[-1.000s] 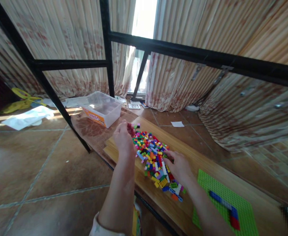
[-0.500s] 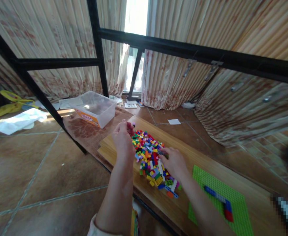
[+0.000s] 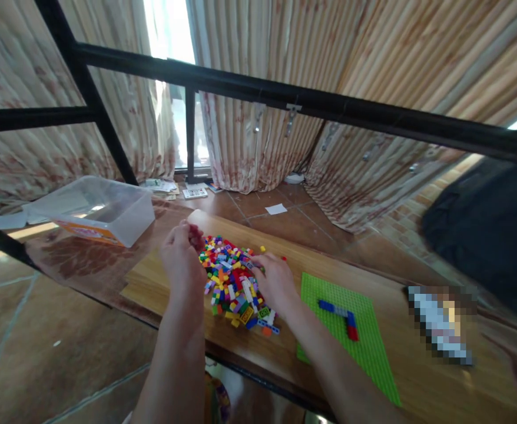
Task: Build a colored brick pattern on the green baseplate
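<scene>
A heap of small coloured bricks point(image 3: 232, 282) lies on a wooden board point(image 3: 165, 282). My left hand point(image 3: 181, 259) rests at the heap's left edge, fingers curled together at the tips; what they pinch is too small to name. On the heap's right side my right hand point(image 3: 276, 281) lies with its fingers bent down into the bricks. A green baseplate point(image 3: 329, 341) sits to the right, carrying a short row of blue bricks with a red one point(image 3: 340, 312).
A clear plastic tub point(image 3: 95, 209) stands at the back left on the table. Black metal frame bars point(image 3: 285, 97) cross in front of striped curtains. A dark object point(image 3: 488, 229) fills the right side. Papers point(image 3: 194, 191) lie on the tiled floor.
The view has swung to the right, so the baseplate and a dark object at the right now show more fully. Both hands stay at the brick heap, with little movement.
</scene>
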The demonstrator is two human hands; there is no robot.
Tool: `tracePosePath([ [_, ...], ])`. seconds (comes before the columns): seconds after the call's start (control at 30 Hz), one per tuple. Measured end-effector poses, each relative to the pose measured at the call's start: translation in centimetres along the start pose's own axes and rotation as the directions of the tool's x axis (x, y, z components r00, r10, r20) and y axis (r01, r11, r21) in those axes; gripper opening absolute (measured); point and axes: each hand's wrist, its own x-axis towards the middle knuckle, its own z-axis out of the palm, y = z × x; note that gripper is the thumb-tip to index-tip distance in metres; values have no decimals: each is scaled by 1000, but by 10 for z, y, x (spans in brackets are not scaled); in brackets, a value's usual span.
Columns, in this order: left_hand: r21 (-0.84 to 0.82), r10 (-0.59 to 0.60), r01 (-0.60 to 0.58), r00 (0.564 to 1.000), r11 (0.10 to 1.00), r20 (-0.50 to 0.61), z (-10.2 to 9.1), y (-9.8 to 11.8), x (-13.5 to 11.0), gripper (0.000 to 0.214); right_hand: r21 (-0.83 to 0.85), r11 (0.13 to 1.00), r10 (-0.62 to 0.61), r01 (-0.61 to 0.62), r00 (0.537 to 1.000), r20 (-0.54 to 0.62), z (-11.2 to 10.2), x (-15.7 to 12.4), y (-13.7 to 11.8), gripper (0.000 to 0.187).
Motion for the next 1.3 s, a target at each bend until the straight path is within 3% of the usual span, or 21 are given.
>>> tracePosePath([
  [0.1, 109, -2, -15, 988, 994, 157, 11, -9, -13, 18, 150, 989, 26, -7, 993, -119, -25, -34, 17, 25],
  [0.17, 239, -63, -26, 931, 971, 358, 21, -22, -33, 18, 229, 973, 62, -17, 979, -192, -38, -65, 39, 24],
  [0.2, 309, -121, -33, 877, 950, 466, 26, -29, -46, 18, 249, 968, 87, -33, 974, -211, -43, -81, 53, 22],
  [0.23, 371, -195, -44, 790, 928, 582, 31, -38, -62, 19, 268, 962, 114, -53, 969, -219, -47, -98, 67, 21],
  [0.3, 455, -312, -143, 549, 879, 775, 36, -57, -97, 21, 302, 949, 169, -90, 953, -249, -48, -129, 95, 20],
  [0.33, 478, -363, -195, 431, 857, 826, 37, -65, -115, 21, 321, 941, 203, -109, 940, -274, -48, -143, 107, 20],
  [0.4, 526, -460, -303, 264, 795, 848, 35, -80, -148, 21, 348, 926, 250, -146, 927, -278, -45, -164, 125, 18],
  [0.43, 541, -495, -352, 218, 764, 841, 34, -85, -161, 23, 354, 921, 269, -161, 921, -281, -43, -172, 131, 18],
  [0.53, 563, -562, -437, 148, 701, 814, 28, -93, -185, 24, 366, 915, 271, -171, 932, -241, -43, -184, 137, 16],
  [0.67, 519, -575, -455, 18, 724, 818, 24, -96, -193, 19, 379, 916, 215, -135, 960, -178, -47, -183, 135, 17],
  [0.77, 476, -545, -520, 24, 709, 838, 21, -101, -195, 16, 366, 922, 189, -123, 970, -150, -49, -182, 139, 19],
  [0.87, 414, -459, -619, 96, 667, 883, 17, -109, -201, 20, 334, 927, 234, -170, 959, -161, -52, -182, 150, 20],
  [0.97, 384, -393, -692, 156, 611, 906, 14, -119, -208, 27, 321, 916, 323, -242, 918, -229, -58, -185, 163, 19],
  [1.1, 355, -372, -734, 151, 579, 916, 13, -126, -216, 31, 312, 911, 363, -271, 885, -292, -65, -186, 172, 20],
  [1.3, 378, -386, -745, 176, 549, 906, 13, -129, -217, 44, 256, 922, 353, -291, 902, -247, -63, -181, 170, 22],
])
